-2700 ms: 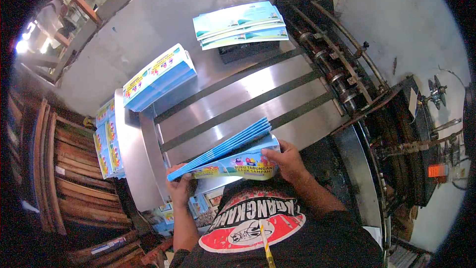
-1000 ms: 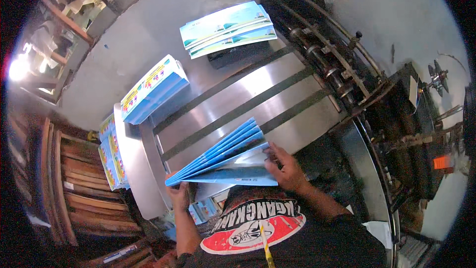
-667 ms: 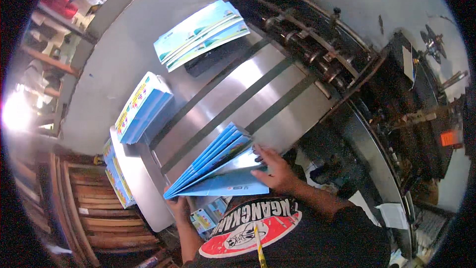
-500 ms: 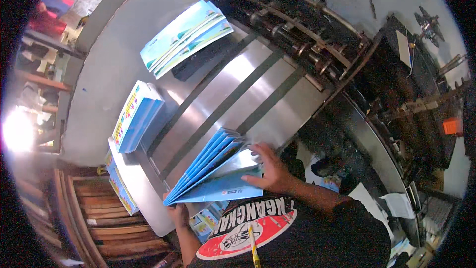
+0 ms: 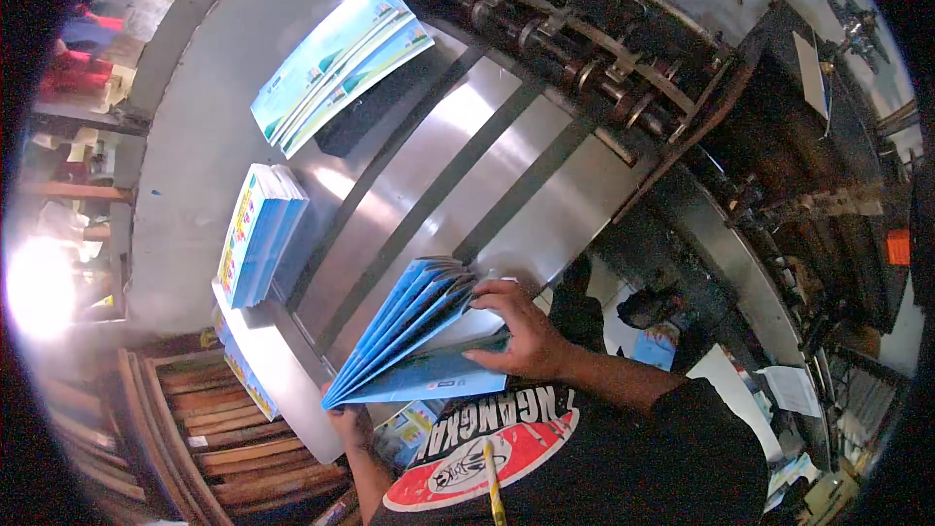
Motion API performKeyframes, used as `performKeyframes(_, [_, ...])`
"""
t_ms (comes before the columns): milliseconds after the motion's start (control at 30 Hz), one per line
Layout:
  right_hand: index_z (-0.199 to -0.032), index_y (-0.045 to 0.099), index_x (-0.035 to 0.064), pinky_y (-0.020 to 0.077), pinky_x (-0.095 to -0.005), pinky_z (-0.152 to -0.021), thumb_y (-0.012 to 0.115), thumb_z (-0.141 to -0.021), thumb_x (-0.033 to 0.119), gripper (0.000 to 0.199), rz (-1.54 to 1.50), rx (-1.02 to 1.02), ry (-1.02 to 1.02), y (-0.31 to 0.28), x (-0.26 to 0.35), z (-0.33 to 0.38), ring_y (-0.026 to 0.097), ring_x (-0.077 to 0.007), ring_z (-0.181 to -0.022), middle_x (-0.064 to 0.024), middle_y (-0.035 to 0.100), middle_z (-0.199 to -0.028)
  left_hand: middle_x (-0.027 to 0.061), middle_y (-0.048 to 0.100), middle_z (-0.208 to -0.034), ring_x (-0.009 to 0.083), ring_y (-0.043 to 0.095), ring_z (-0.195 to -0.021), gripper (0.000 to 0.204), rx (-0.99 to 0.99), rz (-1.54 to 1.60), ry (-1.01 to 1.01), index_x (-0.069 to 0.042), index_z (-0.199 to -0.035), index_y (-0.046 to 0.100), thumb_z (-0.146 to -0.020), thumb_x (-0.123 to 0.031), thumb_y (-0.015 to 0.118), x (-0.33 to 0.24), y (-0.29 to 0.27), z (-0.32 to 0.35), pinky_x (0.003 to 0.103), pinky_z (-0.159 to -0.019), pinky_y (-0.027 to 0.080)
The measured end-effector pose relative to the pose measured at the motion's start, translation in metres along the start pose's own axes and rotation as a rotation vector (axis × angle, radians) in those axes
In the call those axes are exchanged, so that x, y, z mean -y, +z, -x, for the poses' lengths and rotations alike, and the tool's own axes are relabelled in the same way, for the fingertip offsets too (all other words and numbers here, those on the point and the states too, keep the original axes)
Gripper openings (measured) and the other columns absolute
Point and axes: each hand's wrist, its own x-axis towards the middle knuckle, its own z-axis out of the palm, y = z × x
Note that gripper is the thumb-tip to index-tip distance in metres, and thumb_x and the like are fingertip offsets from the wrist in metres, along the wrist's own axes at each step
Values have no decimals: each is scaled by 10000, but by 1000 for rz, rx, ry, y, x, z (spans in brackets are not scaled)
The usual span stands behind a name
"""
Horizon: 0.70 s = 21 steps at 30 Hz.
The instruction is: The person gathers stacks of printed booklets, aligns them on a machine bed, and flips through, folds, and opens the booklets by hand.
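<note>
The tabletop (image 5: pixel 575 190) is shining like smooth metal, and flat dark strips (image 5: pixel 487 143) are running across it. At 1 o'clock a machine (image 5: pixel 584 73) is showing dark, worn metal, with round rollers and long bars. At 8 o'clock rough brown wooden boards (image 5: pixel 239 429) are lying in rows. At 9 o'clock a thick stack (image 5: pixel 263 239) is standing with blue sides and a bright, colourful top. At 11 o'clock a pile of pale blue and green paper (image 5: pixel 341 63) is resting on a dark block (image 5: pixel 375 117).

The blue booklets (image 5: pixel 394 336) are sitting just below the middle of the view, toward 7 o'clock, held up near the tabletop's near edge and a black shirt (image 5: pixel 623 463). They are making a fan: thin and pointed by the left hand (image 5: pixel 351 424), and spreading out toward 1 and 3 o'clock. The folds are looking straight and crisp, and the far page edges are curling a little. The left hand is pinching the pointed end, though its fingers are partly hiding underneath. The right hand (image 5: pixel 521 336) is staying partly open at the wide end, thumb and fingers apart, and seems to be touching the pages without gripping them.

In the earliest picture, a colourful cover was facing up and the fan was narrower; now a mostly blue page is showing and the folds are standing wider apart. The whole view is also turning, so the stack and pile are appearing farther left.
</note>
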Motion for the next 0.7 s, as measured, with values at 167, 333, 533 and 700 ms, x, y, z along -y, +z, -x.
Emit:
performKeyframes(167, [-1180, 493, 28, 369, -414, -1033, 841, -663, 161, 638, 7, -14, 30, 3, -2, -4, 469, -335, -1195, -187, 479, -1243, 61, 604, -1007, 179, 578, -969, 317, -56, -22, -34, -68, -1033, 505, -807, -84, 727, -12, 21, -3, 335, -915, 436])
performKeyframes(333, [-1142, 502, 33, 382, -403, -1015, 847, -646, 128, 612, -77, -90, 53, 7, -4, -6, 482, -326, -1170, -178, 488, -1214, 67, 611, -1041, 191, 583, -1008, 319, -47, -25, -9, -77, -1048, 506, -811, -94, 718, -9, 16, -6, 336, -936, 436])
performKeyframes(533, [-1112, 503, 40, 403, -398, -984, 846, -638, 111, 590, -7, -57, 36, 9, -2, -8, 508, -324, -1112, -168, 496, -1165, 65, 612, -1032, 182, 587, -991, 292, -75, -31, -47, -76, -1047, 507, -822, -67, 693, -15, 18, -5, 325, -908, 450])
performKeyframes(700, [-1040, 564, 6, 420, -401, -924, 791, -722, 211, 442, 5, 19, 201, 11, 6, -14, 532, -321, -1076, -171, 554, -1016, 62, 612, -1025, 169, 584, -983, 264, -123, -119, -73, -73, -1032, 517, -831, -67, 688, -15, 3, -3, 318, -897, 449])
